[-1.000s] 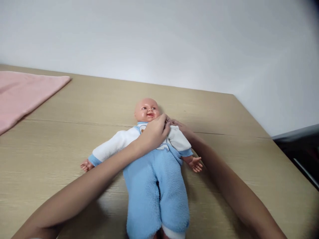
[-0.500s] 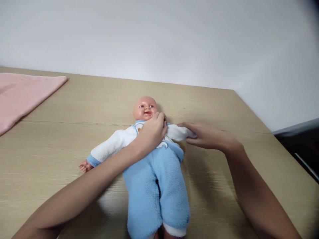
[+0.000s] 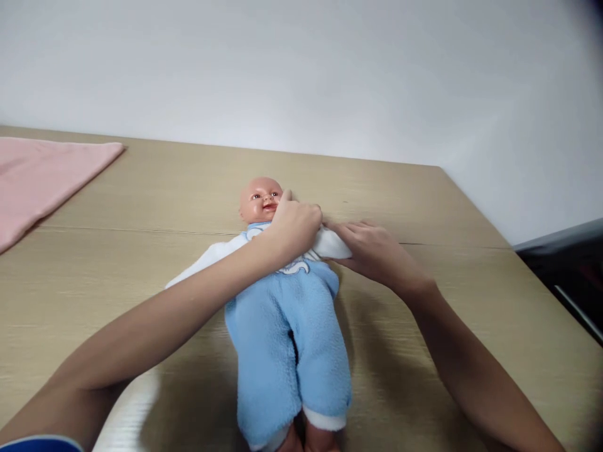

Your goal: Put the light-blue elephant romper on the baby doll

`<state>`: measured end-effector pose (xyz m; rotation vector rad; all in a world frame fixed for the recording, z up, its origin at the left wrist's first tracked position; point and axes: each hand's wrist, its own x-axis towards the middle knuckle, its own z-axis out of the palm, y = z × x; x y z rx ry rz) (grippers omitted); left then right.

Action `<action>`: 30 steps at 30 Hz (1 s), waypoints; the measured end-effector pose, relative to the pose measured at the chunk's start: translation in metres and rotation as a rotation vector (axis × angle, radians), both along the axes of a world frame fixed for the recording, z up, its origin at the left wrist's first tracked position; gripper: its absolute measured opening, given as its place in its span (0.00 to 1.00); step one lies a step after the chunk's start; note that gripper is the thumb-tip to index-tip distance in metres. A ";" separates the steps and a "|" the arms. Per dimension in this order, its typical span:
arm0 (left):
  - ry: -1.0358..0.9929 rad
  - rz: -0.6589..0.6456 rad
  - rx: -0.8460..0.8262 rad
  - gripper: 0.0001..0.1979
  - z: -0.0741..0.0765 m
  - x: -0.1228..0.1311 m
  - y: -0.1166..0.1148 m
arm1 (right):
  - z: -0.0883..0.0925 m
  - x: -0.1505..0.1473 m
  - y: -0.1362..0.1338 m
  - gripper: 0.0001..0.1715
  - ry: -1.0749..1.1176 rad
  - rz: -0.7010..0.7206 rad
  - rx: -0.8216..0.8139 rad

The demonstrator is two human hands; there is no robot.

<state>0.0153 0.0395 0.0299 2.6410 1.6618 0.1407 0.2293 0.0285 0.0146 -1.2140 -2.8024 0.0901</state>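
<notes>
A baby doll (image 3: 257, 196) lies on its back, its head away from me, dressed in a fleecy white top and light blue trousers (image 3: 264, 351). My left hand (image 3: 296, 227) is closed at the doll's shoulder on the right of the view, gripping the white sleeve (image 3: 335, 243) near its top. Farther down that same sleeve, my right hand (image 3: 372, 251) pinches the lower part. The doll's hand on that side does not show. The other sleeve (image 3: 200, 265) stretches out to the left, partly behind my left forearm.
A pink cloth (image 3: 51, 176) lies flat on the wooden table (image 3: 155, 194) at the far left. Behind the table's back edge rises a pale wall (image 3: 264, 75). A dark object (image 3: 570, 263) stands beyond the right edge.
My left hand has shifted right along the doll's shoulder. My right hand has moved in to the left, nearer to it. The doll's head has turned and moved slightly left.
</notes>
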 end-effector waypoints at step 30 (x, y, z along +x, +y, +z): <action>-0.193 -0.107 0.176 0.20 -0.016 -0.022 -0.009 | 0.008 0.038 0.026 0.25 -0.369 -0.320 -0.276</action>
